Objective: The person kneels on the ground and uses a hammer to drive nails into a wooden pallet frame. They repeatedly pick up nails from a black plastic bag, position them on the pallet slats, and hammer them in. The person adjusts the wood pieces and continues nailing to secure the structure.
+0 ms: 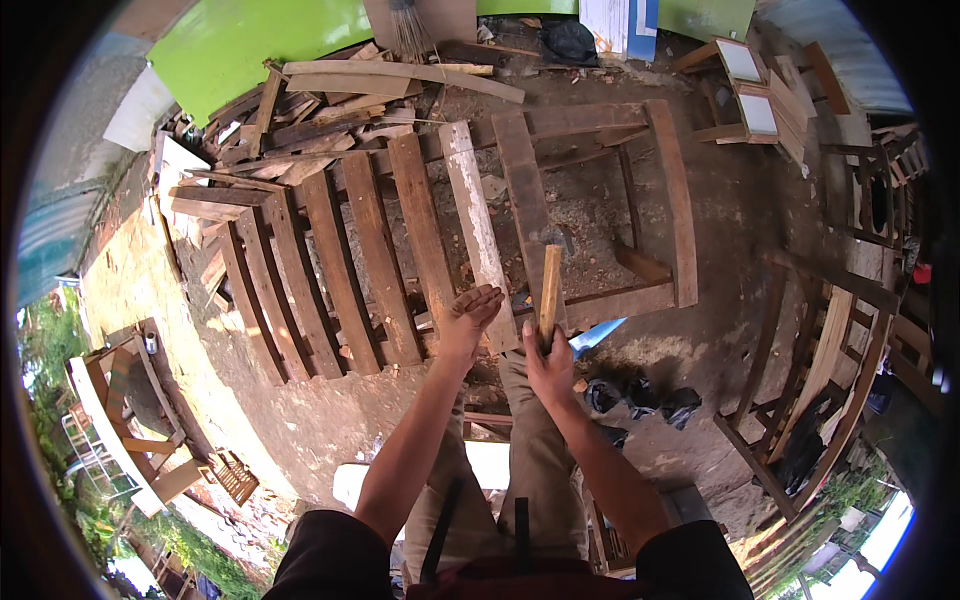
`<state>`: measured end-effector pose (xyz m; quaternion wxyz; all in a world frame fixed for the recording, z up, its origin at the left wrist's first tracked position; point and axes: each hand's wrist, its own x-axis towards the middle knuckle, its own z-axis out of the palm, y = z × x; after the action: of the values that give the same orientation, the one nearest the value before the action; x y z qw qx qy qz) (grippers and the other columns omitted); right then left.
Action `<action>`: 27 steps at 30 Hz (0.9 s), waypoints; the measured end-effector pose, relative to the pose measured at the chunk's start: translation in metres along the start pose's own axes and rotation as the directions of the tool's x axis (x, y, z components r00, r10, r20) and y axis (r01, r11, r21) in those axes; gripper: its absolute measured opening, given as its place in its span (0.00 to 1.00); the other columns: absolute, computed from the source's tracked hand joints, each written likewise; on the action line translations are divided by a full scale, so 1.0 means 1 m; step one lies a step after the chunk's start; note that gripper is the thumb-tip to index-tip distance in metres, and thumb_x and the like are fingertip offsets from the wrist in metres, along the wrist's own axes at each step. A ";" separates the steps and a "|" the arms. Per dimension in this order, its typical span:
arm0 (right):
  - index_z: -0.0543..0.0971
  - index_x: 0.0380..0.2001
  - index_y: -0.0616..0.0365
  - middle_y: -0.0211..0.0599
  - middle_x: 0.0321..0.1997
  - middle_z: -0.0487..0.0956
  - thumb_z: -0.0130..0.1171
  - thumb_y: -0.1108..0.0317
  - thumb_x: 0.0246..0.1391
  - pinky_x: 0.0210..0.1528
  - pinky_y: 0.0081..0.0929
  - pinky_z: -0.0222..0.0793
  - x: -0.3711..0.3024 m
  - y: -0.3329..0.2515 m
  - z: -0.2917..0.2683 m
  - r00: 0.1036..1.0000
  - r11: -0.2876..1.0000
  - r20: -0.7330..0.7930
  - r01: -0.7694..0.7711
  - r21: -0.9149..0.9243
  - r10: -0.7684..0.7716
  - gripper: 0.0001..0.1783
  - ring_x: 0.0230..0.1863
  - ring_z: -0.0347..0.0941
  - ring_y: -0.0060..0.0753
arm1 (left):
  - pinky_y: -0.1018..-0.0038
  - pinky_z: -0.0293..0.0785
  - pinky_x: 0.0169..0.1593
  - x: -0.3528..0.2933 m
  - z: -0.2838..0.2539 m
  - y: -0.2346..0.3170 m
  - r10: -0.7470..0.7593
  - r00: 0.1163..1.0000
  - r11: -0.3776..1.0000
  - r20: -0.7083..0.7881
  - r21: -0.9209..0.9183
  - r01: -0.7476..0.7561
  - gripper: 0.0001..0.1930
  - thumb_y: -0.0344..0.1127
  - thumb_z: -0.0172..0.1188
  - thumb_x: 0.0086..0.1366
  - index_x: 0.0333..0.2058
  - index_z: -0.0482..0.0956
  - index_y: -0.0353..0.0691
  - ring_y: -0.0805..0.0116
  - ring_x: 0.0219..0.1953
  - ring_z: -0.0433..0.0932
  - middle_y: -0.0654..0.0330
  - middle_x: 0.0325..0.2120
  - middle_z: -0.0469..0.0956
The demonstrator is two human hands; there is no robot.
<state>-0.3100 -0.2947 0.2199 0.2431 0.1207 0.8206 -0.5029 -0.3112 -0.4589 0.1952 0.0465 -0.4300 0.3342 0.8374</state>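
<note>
My left hand (473,316) is at the near end of a wooden slat with worn white paint (470,195). Its fingers are stretched out side by side over the slat; nothing shows in them. My right hand (549,362) is wrapped round the lower end of a light wooden handle, seemingly a hammer (551,285), pointing away from me. A dark, blurred shape at its far end looks like the head. Beneath it is a bare brown slat (521,175). Both slats lie across a long wooden frame (680,205), with several brown slats (375,245) spaced out to the left.
A heap of scrap boards (300,130) lies beyond the frame. Dark plastic bags (640,396) sit on the dirt floor at right. Wooden furniture with white panels (745,95) stands far right, and another wooden frame (770,440) stands near right. A curved wooden piece (100,430) lies left.
</note>
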 end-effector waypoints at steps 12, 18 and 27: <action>0.73 0.31 0.63 0.36 0.21 0.70 0.62 0.44 0.60 0.27 0.32 0.64 0.068 0.030 -0.024 0.992 0.993 0.008 -0.122 -0.003 0.122 0.28 0.22 0.66 0.29 | 0.74 0.80 0.33 0.154 0.086 0.062 0.232 0.971 0.928 -0.059 0.312 -0.203 0.14 0.37 0.68 0.65 0.47 0.80 0.39 0.72 0.35 0.83 0.62 0.34 0.84; 0.74 0.33 0.67 0.46 0.24 0.73 0.61 0.41 0.59 0.32 0.37 0.67 0.079 0.032 -0.021 0.986 0.985 0.014 -0.164 0.061 0.163 0.32 0.26 0.69 0.38 | 0.73 0.81 0.34 0.213 0.108 0.095 0.308 0.951 0.846 0.015 0.452 -0.281 0.09 0.34 0.67 0.65 0.41 0.80 0.38 0.71 0.31 0.83 0.59 0.32 0.83; 0.75 0.34 0.65 0.45 0.22 0.74 0.64 0.47 0.59 0.31 0.37 0.68 0.082 0.021 -0.040 0.991 0.990 0.009 -0.136 0.042 0.135 0.27 0.23 0.71 0.40 | 0.74 0.83 0.39 0.253 0.109 0.113 0.351 0.936 0.864 -0.014 0.391 -0.318 0.12 0.31 0.67 0.65 0.42 0.81 0.28 0.68 0.37 0.84 0.55 0.34 0.83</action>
<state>-0.3820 -0.2528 0.1758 0.2764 0.1799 0.7988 -0.5031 -0.5862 -0.5340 0.1079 -0.0306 -0.3833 0.5622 0.7321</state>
